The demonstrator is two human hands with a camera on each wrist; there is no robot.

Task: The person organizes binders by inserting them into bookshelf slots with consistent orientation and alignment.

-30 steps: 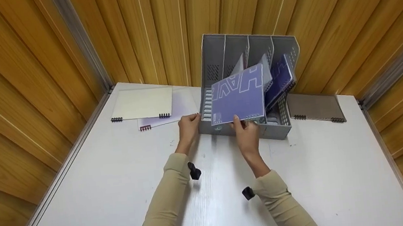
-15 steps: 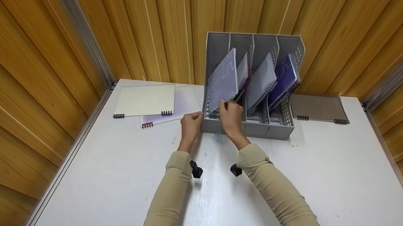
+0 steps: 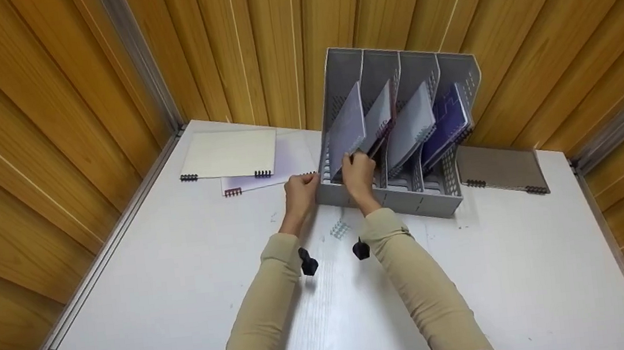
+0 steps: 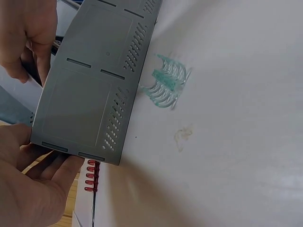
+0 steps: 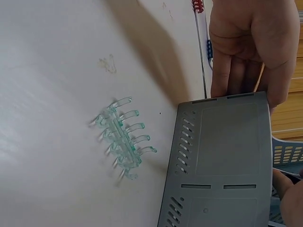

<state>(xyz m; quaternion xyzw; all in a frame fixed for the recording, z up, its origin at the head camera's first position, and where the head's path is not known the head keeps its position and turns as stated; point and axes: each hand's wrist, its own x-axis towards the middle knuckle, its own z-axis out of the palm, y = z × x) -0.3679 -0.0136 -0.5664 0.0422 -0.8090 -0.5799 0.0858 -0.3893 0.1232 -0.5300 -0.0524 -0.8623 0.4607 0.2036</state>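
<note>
A grey file organizer (image 3: 419, 201) with upright compartments stands at the back of the white table. My left hand (image 3: 300, 196) grips its front left corner, thumb on one side and fingers on the other in the left wrist view. My right hand (image 3: 359, 174) reaches over the front lip and holds the lower edge of a pale purple notebook (image 3: 346, 128), which leans in the leftmost compartment. Its fingertips are partly hidden. A loose teal plastic binding comb (image 5: 120, 137) lies on the table before the organizer.
To the right in the organizer lean a notebook with red rings (image 3: 378, 116), a pale notebook (image 3: 411, 124) and a dark purple notebook (image 3: 446, 120). A cream notebook (image 3: 228, 152) overlaps a lilac notebook (image 3: 293, 156) at left. A brown notebook (image 3: 500, 170) lies at right.
My right hand has moved left and lowered the purple notebook into the leftmost compartment. The teal comb has dropped onto the table. My left hand keeps its grip on the organizer.
</note>
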